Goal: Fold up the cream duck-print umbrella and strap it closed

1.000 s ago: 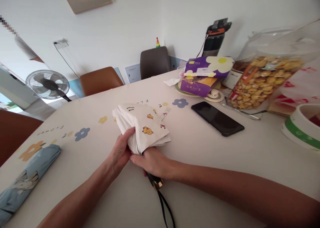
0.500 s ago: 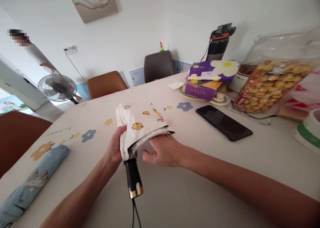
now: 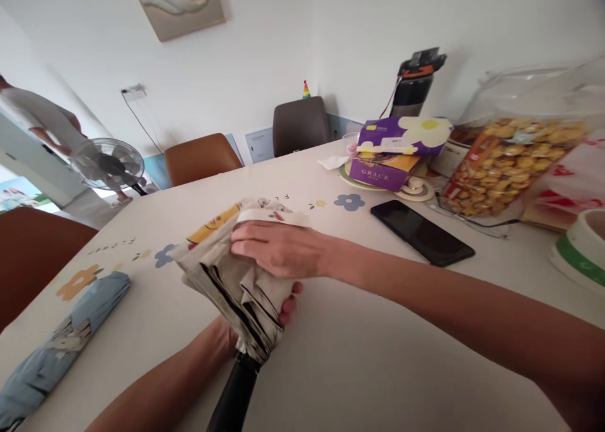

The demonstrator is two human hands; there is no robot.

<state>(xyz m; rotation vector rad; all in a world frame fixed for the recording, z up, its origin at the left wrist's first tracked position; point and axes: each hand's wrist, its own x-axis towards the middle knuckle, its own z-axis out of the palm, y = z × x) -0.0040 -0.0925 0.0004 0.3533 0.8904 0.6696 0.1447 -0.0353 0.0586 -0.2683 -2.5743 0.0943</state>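
Over the white, flower-printed desk (image 3: 359, 362), your left hand (image 3: 289, 304) wraps the cream, black-handled fabric umbrella (image 3: 250, 303) from below; right hand (image 3: 278, 248) curls on top, can't tell if pinching. Smooth pleats flat, one direction.

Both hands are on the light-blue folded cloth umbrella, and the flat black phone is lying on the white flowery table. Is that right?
One bit is wrong: in the head view, the left hand and right hand are on the off-white cloth umbrella with the black handle, not the light-blue cloth umbrella. The flat black phone does lie on the white flowery table.
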